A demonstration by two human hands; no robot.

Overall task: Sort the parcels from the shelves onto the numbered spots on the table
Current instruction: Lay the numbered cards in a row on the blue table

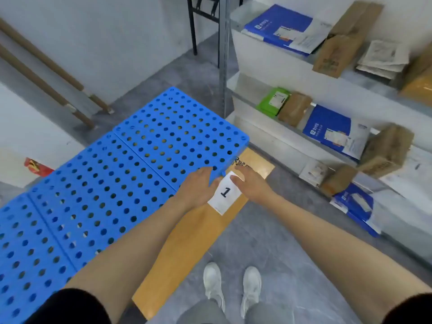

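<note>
Both hands flat, grasping nothing: right hand point(250, 183) thumb pressing top of white card marked "1" point(225, 195), left hand point(198, 188) resting on corner of blue perforated panels point(117, 183). Card lies on bare wooden table point(187, 249) edge. Parcels point(275, 26) sit untouched on metal shelves point(292, 64) at right. Grey floor point(268, 253), white wall point(93, 43) beyond.

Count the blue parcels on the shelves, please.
3. On the shelves: top parcel at the highest level, middle parcel one level down, bottom parcel lowest. Others may be hidden beneath these or outside the picture.
</note>
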